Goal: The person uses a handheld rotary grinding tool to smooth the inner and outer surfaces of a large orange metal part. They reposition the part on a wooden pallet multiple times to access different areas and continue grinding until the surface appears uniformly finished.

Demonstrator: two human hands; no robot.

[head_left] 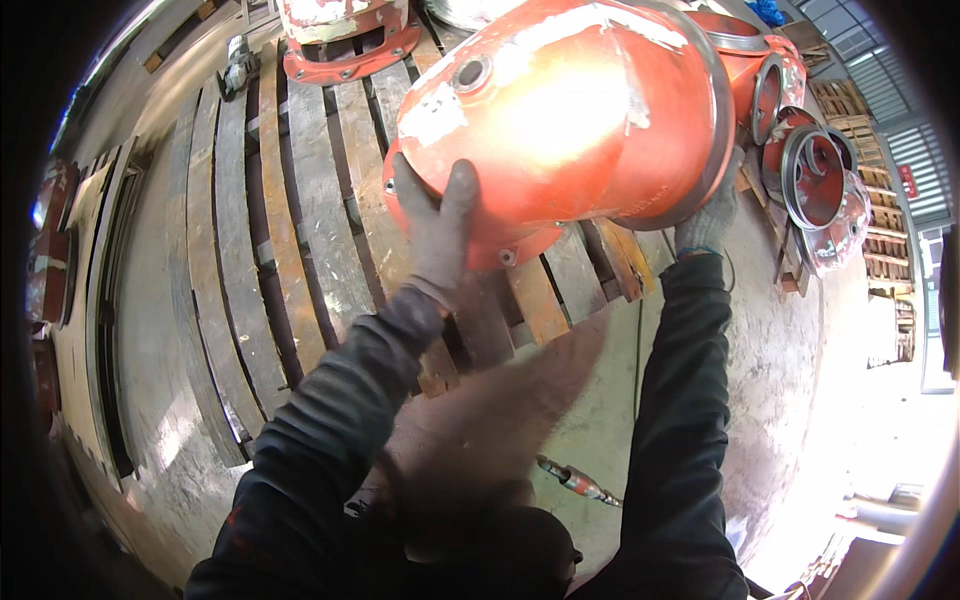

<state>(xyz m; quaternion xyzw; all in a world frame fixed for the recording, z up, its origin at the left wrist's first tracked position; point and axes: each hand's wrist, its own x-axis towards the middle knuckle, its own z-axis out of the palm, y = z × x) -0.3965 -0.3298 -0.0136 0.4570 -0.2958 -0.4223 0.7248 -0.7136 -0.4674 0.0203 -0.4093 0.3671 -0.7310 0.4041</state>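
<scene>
Bracing a large orange-red cast housing [560, 120] between both gloved hands, you stand over a worn wooden pallet [300, 200], the landmark for everything here. Your left hand [435, 235] is spread flat against the housing's near, domed face just above the pallet's slats, fingers splayed and pressing rather than curled around anything; your right hand [710, 215] cups the broad machined flange on the far side, its fingers wrapped on the rim. That two-sided hold appears chosen because the casting offers no handle: one palm steadies the curve while the other grip hooks the only edge that gives purchase. The housing sits tilted over the pallet's right half, its lower bolt lug close to the boards; whether it rests on them or is carried clear cannot be told. Beyond the pallet's far end stands another red casting [345, 40], and to the pallet's right a cluster of smaller red flanged parts [815, 180] leans together, ringed faces outward. On the concrete floor [780, 380] below the pallet's near edge lies a slim air tool [578, 483] with its hose trailing toward the pallet.
</scene>
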